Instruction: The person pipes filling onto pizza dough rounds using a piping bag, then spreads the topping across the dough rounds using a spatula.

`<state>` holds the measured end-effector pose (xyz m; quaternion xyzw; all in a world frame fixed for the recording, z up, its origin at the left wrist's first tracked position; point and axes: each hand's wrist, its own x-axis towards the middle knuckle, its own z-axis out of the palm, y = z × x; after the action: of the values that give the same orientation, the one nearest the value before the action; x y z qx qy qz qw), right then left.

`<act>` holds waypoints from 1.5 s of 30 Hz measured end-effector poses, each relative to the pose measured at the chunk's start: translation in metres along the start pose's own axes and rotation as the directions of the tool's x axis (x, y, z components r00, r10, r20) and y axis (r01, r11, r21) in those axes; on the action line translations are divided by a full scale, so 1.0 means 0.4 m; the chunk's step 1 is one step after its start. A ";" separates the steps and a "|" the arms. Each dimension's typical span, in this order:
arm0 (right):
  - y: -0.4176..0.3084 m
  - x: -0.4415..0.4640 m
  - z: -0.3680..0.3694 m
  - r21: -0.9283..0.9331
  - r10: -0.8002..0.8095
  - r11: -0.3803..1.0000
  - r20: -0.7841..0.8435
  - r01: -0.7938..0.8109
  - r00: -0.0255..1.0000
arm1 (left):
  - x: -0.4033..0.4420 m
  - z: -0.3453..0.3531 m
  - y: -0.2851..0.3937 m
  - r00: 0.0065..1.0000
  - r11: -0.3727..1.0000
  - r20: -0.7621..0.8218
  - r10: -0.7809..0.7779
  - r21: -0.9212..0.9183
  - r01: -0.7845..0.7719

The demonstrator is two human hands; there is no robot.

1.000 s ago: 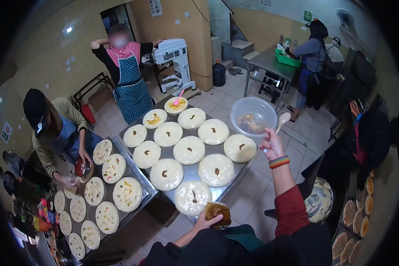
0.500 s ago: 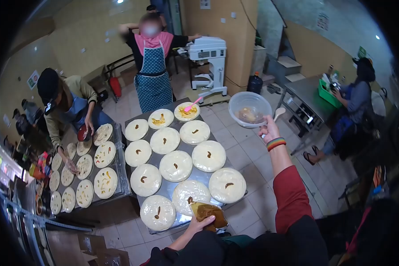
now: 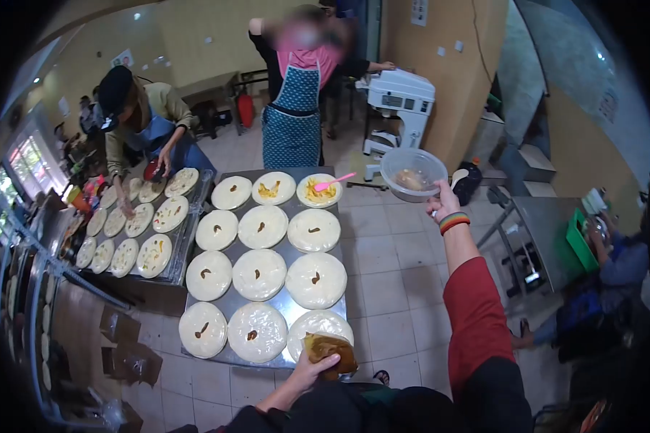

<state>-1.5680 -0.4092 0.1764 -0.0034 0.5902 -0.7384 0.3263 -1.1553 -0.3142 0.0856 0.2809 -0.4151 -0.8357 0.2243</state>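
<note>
My left hand [image 3: 305,378] is closed around a soft pouch of brown paste [image 3: 332,353], above the nearest right dough round [image 3: 296,339]. Stretched out to the right, my right hand [image 3: 443,202] grips the rim of a clear plastic bowl [image 3: 414,167]. A pale spoon [image 3: 458,176] sticks up beside the same hand and seems to be held with it. Flat white dough rounds lie in rows on the metal table [image 3: 278,307], most with a small brown dab at the centre. At the far end, a pink spatula [image 3: 335,182] rests on a round with yellow topping [image 3: 321,190].
At a second table to the left, a co-worker [image 3: 152,108] bends over topped rounds [image 3: 154,255]. Another person in a patterned apron [image 3: 292,137] stands beyond the table, near a white mixer [image 3: 401,105]. A person sits at right by a green basket [image 3: 579,242].
The view has swung right and the table appears further left. My right hand still holds the bowl and my left hand the pouch, which is now over the nearest right round.
</note>
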 end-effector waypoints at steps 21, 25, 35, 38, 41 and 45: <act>-0.154 0.585 0.188 -0.181 0.177 0.977 0.411 -0.111 0.894 | 0.385 0.349 -0.082 0.873 0.965 -0.451 0.184 -0.086 -0.248; -0.188 0.689 0.234 -0.230 0.228 0.964 0.451 -0.135 0.863 | 0.499 0.430 -0.081 0.726 0.948 -0.630 0.277 0.056 -0.313; -0.133 0.951 0.477 -0.267 0.320 0.939 0.451 -0.216 0.833 | 0.722 0.406 -0.077 0.655 0.913 -0.678 0.332 0.056 -0.404; -0.161 0.978 0.550 -0.259 0.270 0.954 0.537 -0.149 0.799 | 0.794 0.401 0.005 0.693 0.917 -0.667 0.274 -0.035 -0.397; -0.155 1.015 0.621 -0.279 0.317 0.939 0.477 -0.200 0.820 | 0.856 0.387 0.079 0.686 0.919 -0.650 0.327 0.050 -0.391; -0.117 1.116 0.729 -0.306 0.332 0.931 0.472 -0.201 0.817 | 0.959 0.352 0.104 0.639 0.886 -0.684 0.352 0.023 -0.463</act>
<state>-1.8280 -0.8755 0.1359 -0.1574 0.5610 -0.5792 0.5701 -1.5262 -0.4905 0.0811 0.4431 -0.2925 -0.6341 0.5622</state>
